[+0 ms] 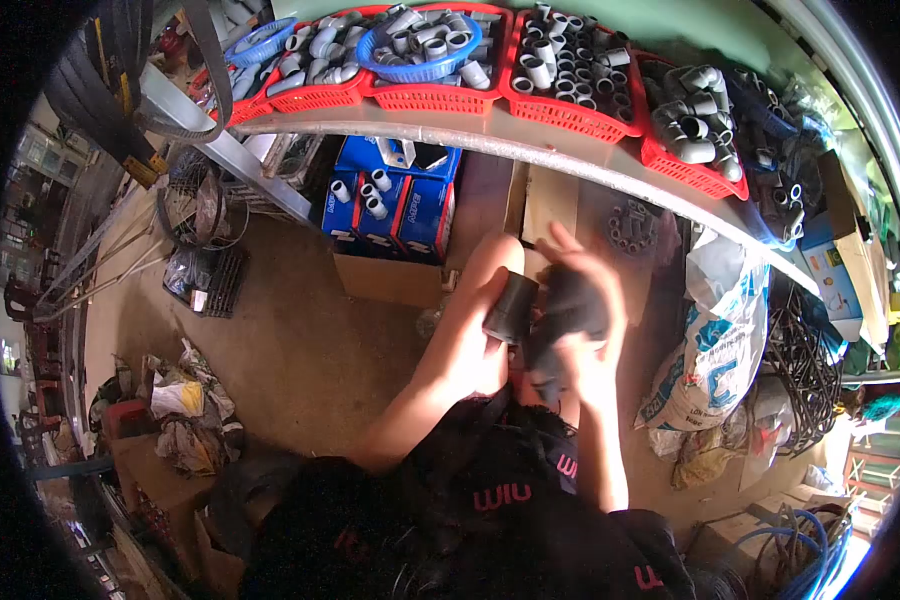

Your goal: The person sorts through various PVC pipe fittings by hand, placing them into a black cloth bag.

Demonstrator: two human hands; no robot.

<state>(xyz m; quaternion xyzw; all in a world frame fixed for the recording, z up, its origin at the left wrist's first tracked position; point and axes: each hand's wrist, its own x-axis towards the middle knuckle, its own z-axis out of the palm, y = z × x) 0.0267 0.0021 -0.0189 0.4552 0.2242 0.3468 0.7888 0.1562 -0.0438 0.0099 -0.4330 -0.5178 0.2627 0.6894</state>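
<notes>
My left hand (475,325) grips a short black pipe coupling (511,308) and holds it up in front of me. My right hand (582,330) is closed around another black pipe fitting (568,303), blurred by motion, right beside the coupling. Both hands hover above a black mesh bag with pink lettering (500,495) that lies on my lap at the bottom of the view.
A shelf carries red baskets (560,110) of grey pipe fittings and a blue bowl (420,70). Blue boxes (395,205) on a cardboard carton stand beneath. A white sack (710,350) and coiled black hose (800,370) lie right; rubbish (185,410) left.
</notes>
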